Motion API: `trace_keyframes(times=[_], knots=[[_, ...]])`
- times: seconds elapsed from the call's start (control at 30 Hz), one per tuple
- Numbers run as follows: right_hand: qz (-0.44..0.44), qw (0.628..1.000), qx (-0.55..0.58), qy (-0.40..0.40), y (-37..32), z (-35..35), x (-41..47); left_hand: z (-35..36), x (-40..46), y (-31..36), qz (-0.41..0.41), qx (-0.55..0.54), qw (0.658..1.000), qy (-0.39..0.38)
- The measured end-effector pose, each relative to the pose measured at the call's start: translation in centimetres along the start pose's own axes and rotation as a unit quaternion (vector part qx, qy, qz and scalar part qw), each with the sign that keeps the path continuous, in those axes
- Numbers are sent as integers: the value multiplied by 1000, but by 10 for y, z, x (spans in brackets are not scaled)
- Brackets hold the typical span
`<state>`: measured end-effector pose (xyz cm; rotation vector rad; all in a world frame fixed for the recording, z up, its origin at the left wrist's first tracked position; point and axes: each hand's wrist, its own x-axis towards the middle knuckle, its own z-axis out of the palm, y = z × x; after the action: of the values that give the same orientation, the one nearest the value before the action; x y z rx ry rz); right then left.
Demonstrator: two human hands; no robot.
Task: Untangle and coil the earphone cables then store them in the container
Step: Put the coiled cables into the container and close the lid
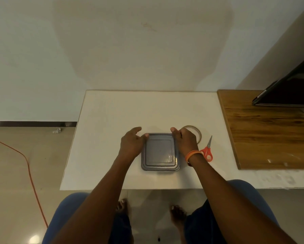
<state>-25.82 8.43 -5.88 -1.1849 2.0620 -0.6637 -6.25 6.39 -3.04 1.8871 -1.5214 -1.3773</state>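
Observation:
A square container with a grey lid [159, 152] sits shut on the white table [103, 138], near its front edge. My left hand [131, 143] holds the far left corner, with the thumb on the lid's rim and the fingers curled beside the wall. At the far right corner my right hand [184, 140] grips the same way, thumb on the rim. An orange band circles that wrist. No earphone cable shows anywhere; the lid hides the inside of the container.
A roll of clear tape [197, 132] lies just behind my right hand. Red-handled scissors [207, 150] lie to its right. A wooden board [267, 134] with a dark screen [288, 92] adjoins the table's right side. An orange cord [27, 164] runs across the floor on the left.

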Motion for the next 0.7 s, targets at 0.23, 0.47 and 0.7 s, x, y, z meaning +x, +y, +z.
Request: trace_keyframes(times=[0.23, 0.47, 0.7], knots=[[-1, 999, -41, 11, 1, 11, -2, 7, 9, -5, 9, -80, 995, 56], [-35, 999, -22, -9, 2, 2, -8, 4, 11, -11, -51, -139, 989, 18], [114, 964, 122, -206, 10, -26, -33, -6, 15, -12, -99, -178, 974, 96]])
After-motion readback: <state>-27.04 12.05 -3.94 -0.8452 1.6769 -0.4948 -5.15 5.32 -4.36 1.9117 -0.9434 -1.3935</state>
